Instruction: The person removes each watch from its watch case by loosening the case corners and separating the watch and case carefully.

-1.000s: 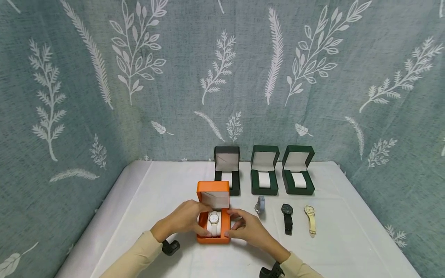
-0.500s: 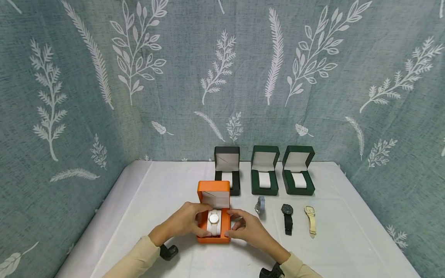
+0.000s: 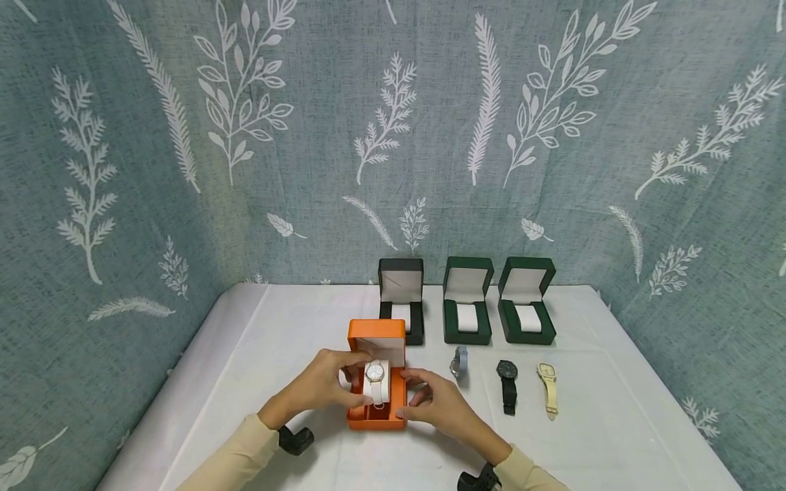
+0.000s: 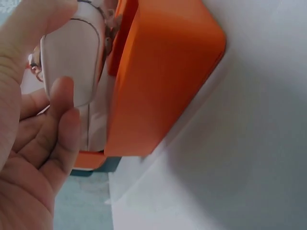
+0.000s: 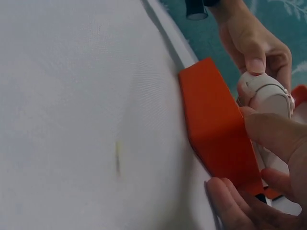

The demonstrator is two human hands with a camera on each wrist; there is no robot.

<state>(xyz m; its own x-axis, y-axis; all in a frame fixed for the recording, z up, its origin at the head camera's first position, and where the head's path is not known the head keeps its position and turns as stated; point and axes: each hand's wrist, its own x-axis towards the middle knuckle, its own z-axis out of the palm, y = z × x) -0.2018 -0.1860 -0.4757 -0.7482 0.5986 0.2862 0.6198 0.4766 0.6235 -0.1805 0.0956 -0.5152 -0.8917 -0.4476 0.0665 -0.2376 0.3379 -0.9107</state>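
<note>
A white-strapped watch [image 3: 375,372] is wrapped round a white cushion [image 4: 72,57]. My left hand [image 3: 325,383] pinches this cushion between thumb and fingers, raised partly out of the orange watch box [image 3: 377,424]. In the head view, the bare orange floor of the box shows below the cushion's near end. My right hand [image 3: 439,404] grips the right wall of the box, the thumb at its near rim and the other fingers along the outer side. The box lid [image 3: 377,329] stands upright behind. Seen from the right wrist, the cushion [image 5: 271,98] tilts above the orange rim.
Behind stand a black watch box [image 3: 402,273] and two dark green ones [image 3: 468,337] [image 3: 528,337], lids up, each with a white cushion. To the right lie a blue-strapped watch [image 3: 460,361], a black watch [image 3: 508,389] and a pale yellow watch [image 3: 549,390]. A patterned curtain [image 3: 319,218] backs the table.
My left hand has lifted the cushion with the watch up from its seat in the orange box, slightly away from me. The right hand has stayed on the box.
</note>
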